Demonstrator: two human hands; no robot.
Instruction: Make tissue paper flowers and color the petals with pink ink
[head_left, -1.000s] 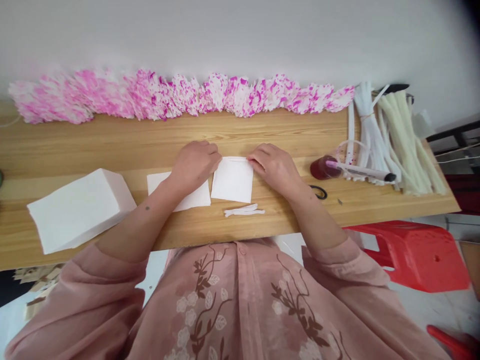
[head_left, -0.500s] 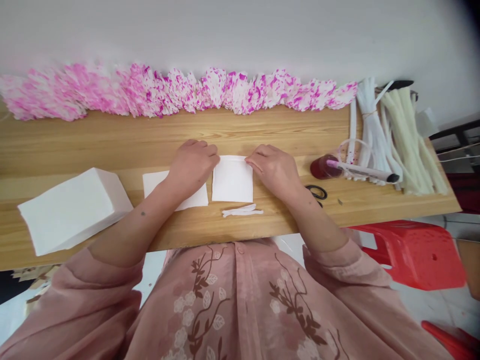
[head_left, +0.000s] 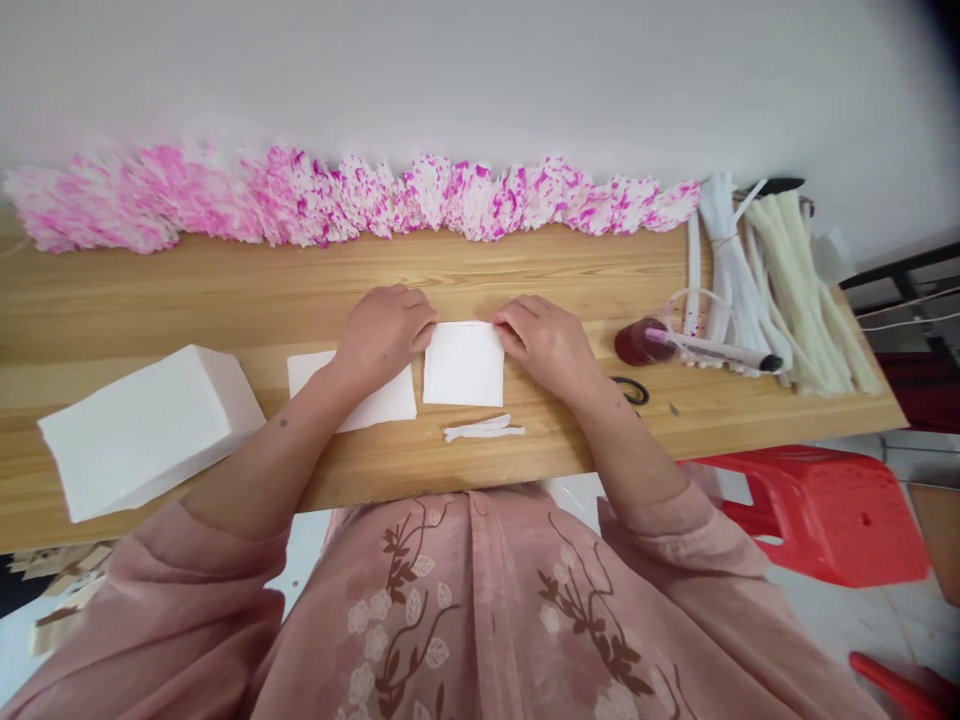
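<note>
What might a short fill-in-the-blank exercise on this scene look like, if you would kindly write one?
1. The small sheet between the left hand and the right hand is ____ in colour.
2. The thin strips lie ____ the small sheet and the near edge of the table.
3. The plastic stool is ____ in colour.
4. The ruffled row is white and ____.

Missing words: white; between; red; pink.

Soft, even light covers a wooden table (head_left: 480,270) with faint shadows, while pink-and-white ruffles (head_left: 120,205) along its far left side blur.
</note>
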